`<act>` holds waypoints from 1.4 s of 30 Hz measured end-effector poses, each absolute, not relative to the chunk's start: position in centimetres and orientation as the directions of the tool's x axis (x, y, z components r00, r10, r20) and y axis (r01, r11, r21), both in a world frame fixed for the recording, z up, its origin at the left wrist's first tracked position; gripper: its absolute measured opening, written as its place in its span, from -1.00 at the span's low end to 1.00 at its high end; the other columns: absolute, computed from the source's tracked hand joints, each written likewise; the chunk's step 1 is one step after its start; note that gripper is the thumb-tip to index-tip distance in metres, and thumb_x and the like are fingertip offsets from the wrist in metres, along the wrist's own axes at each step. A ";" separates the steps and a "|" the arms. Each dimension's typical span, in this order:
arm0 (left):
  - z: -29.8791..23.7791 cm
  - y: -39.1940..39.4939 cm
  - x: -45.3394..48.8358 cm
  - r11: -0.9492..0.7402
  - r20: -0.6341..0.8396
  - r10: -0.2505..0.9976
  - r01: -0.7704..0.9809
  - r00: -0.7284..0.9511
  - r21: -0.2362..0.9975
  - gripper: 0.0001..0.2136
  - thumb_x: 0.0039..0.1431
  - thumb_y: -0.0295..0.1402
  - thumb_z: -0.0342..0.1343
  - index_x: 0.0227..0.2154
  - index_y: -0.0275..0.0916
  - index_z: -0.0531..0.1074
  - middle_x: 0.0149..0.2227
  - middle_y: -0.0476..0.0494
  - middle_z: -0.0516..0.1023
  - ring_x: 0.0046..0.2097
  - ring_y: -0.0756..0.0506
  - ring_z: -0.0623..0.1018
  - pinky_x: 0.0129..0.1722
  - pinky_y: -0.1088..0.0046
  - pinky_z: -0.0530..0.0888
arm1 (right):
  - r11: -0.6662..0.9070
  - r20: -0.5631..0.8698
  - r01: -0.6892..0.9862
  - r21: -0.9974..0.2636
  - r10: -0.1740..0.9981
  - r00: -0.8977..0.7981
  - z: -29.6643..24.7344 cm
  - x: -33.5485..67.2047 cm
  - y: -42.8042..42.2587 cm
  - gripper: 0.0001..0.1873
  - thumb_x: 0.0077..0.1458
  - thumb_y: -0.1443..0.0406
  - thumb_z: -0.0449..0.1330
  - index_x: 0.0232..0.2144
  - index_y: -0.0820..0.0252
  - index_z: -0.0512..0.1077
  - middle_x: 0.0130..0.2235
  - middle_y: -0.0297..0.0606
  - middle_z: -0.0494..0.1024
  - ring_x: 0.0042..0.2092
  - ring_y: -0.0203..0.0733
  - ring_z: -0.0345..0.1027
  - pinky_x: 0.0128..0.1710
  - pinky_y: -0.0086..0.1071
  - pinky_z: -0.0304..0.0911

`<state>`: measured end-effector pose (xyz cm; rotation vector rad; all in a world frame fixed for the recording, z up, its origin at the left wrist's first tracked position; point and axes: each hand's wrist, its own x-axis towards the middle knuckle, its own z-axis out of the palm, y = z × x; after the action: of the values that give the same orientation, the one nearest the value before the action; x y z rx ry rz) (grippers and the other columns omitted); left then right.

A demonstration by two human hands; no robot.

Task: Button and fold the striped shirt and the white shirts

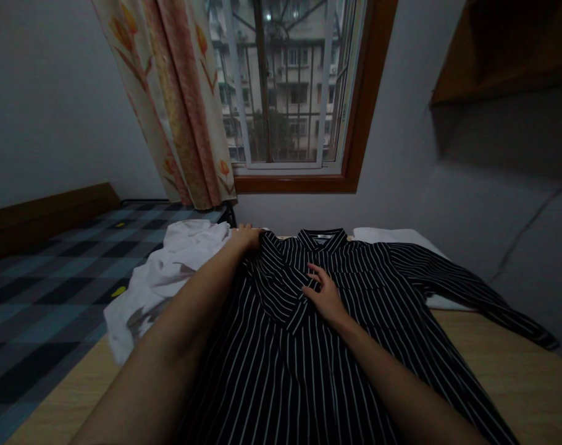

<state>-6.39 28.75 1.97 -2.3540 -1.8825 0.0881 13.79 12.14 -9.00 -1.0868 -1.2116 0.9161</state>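
Across the middle of the table (517, 377), in the head view, a black-and-white striped shirt (318, 364) is lying spread out, its collar (322, 240) sitting at the far edge. The left sleeve (274, 287) is lying slantwise over the chest, its cuff (299, 316) pointing near and towards the middle, while the right sleeve (457, 281) is stretching out to the right.

Doing this step well probably means keeping the shoulder steady at the far left while the folded sleeve is being smoothed from shoulder to cuff. The sleeve is bunching a little, so light, flat strokes are likely serving better than tugging, which could be dragging the body of the shirt askew. Keeping the collar centred is worth watching too.

The left hand (248, 236) is reaching to the far left shoulder and touching the cloth there; its fingers are partly hiding, so whether it is pinching or merely pressing I cannot tell. The right hand (326, 295) is standing loosely spread by the cuff, thumb and fingers apart, gripping nothing visibly; whether the thumb is touching the cuff is unclear. White cloth (170, 266) is lying crumpled to the left, just beside the left forearm.
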 end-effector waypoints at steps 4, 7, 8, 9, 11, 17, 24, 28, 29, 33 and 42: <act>1.1 30.2 -7.5 -0.200 0.080 0.975 0.977 0.206 -0.070 -0.65 0.06 -0.28 0.09 -0.06 -0.15 0.50 0.10 -0.37 0.39 0.13 -0.40 0.32 0.04 -0.05 0.29 | 0.244 0.249 0.053 -0.968 0.957 0.151 -9.2 13.8 12.3 -0.39 -0.17 0.35 0.23 0.03 0.13 0.33 -0.04 -0.14 0.51 0.08 -0.08 0.34 0.07 -0.18 0.22; 1.6 31.1 -8.0 -0.166 0.120 0.979 0.986 0.165 -0.002 -0.72 0.10 -0.28 0.06 -0.15 -0.14 0.54 0.04 -0.27 0.46 0.08 -0.33 0.40 -0.02 0.15 0.37 | 0.242 0.252 0.078 -0.967 0.953 0.165 -9.5 13.8 12.5 -0.42 -0.13 0.36 0.22 0.03 0.15 0.34 -0.04 -0.12 0.50 0.05 -0.09 0.36 0.07 -0.17 0.21; 1.8 31.4 -8.2 -0.151 0.129 0.981 0.988 0.147 0.025 -0.73 0.11 -0.28 0.05 -0.16 -0.15 0.54 -0.01 -0.24 0.50 0.03 -0.27 0.44 -0.05 0.24 0.39 | 0.244 0.257 0.088 -0.966 0.951 0.173 -9.5 13.8 12.6 -0.43 -0.13 0.36 0.22 0.02 0.14 0.34 -0.03 -0.12 0.50 0.05 -0.09 0.36 0.07 -0.17 0.21; 1.9 31.6 -8.4 -0.136 0.134 0.983 0.989 0.128 0.052 -0.73 0.11 -0.29 0.04 -0.16 -0.17 0.54 -0.06 -0.21 0.53 -0.02 -0.22 0.48 -0.09 0.33 0.41 | 0.247 0.261 0.098 -0.964 0.948 0.180 -9.6 13.8 12.6 -0.45 -0.12 0.37 0.21 0.01 0.13 0.35 -0.02 -0.13 0.50 0.06 -0.10 0.36 0.07 -0.18 0.21; 2.2 32.0 -8.9 -0.106 0.142 0.986 0.989 0.091 0.101 -0.71 0.13 -0.31 0.02 -0.14 -0.22 0.52 -0.16 -0.16 0.58 -0.12 -0.12 0.52 -0.19 0.47 0.42 | 0.249 0.263 0.101 -0.963 0.948 0.181 -9.7 13.7 12.7 -0.47 -0.12 0.38 0.19 -0.01 0.11 0.36 -0.01 -0.16 0.49 0.05 -0.11 0.35 0.04 -0.21 0.23; 2.9 30.8 -8.9 -0.064 0.225 0.973 0.994 0.044 0.085 -0.71 0.10 -0.32 0.04 -0.14 -0.28 0.50 -0.06 -0.33 0.53 -0.05 -0.25 0.50 -0.12 0.31 0.41 | 0.212 0.247 0.244 -0.947 0.961 0.124 -9.9 13.8 12.8 -0.52 -0.11 0.39 0.15 -0.05 0.10 0.42 -0.22 -0.29 0.53 -0.30 -0.18 0.39 -0.22 -0.27 0.31; 4.6 24.6 -5.8 -0.175 0.053 0.982 0.978 0.182 -0.110 -0.34 0.04 0.16 0.01 0.00 -0.32 0.37 -0.04 -0.46 0.51 -0.04 -0.39 0.51 -0.13 0.17 0.43 | 0.225 0.275 0.262 -0.939 0.946 0.171 -9.5 13.8 12.6 -0.58 -0.09 0.38 0.14 -0.11 0.08 0.47 -0.22 -0.29 0.53 -0.39 -0.20 0.30 -0.30 -0.28 0.27; 4.5 20.9 -6.5 -0.272 -0.006 0.960 0.932 0.278 -0.241 -0.50 0.09 -0.17 0.11 0.06 -0.31 0.29 -0.05 -0.42 0.52 -0.05 -0.34 0.53 -0.18 0.24 0.44 | 0.229 0.285 0.280 -0.932 0.942 0.178 -9.3 13.9 12.4 -0.60 -0.09 0.40 0.13 -0.14 0.09 0.50 -0.21 -0.28 0.54 -0.39 -0.19 0.31 -0.27 -0.26 0.29; 4.4 20.5 -7.1 -0.292 -0.003 0.954 0.923 0.301 -0.249 -0.56 0.12 -0.29 0.07 0.07 -0.31 0.29 -0.06 -0.40 0.53 -0.06 -0.31 0.54 -0.18 0.27 0.44 | 0.234 0.291 0.294 -0.927 0.942 0.167 -9.3 13.9 12.4 -0.62 -0.09 0.41 0.13 -0.17 0.09 0.51 -0.23 -0.29 0.54 -0.38 -0.19 0.33 -0.26 -0.24 0.29; 4.0 19.9 -10.2 -0.294 0.141 0.936 0.937 0.322 -0.187 -0.57 0.12 -0.56 -0.07 0.09 -0.31 0.26 -0.08 -0.34 0.53 -0.06 -0.21 0.54 -0.14 0.35 0.42 | 0.285 0.345 0.317 -0.905 0.926 0.152 -9.6 14.1 12.5 -0.73 -0.06 0.42 0.14 -0.30 0.08 0.56 -0.14 -0.26 0.54 -0.13 -0.12 0.40 -0.01 -0.15 0.26; 3.5 16.5 -11.0 -0.186 0.215 0.936 0.912 0.278 -0.366 -0.70 0.25 -0.54 -0.19 -0.05 -0.32 0.36 -0.14 -0.41 0.48 -0.21 -0.27 0.56 -0.30 0.25 0.43 | 0.289 0.347 0.452 -0.844 0.936 0.050 -9.7 13.7 12.5 -0.75 0.01 0.40 0.17 -0.28 0.10 0.58 0.00 -0.19 0.49 0.05 -0.10 0.34 0.14 -0.10 0.15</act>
<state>-11.03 16.47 3.53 -2.1337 -1.6641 0.0784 13.68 12.45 -9.72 -1.3183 -1.5649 0.6122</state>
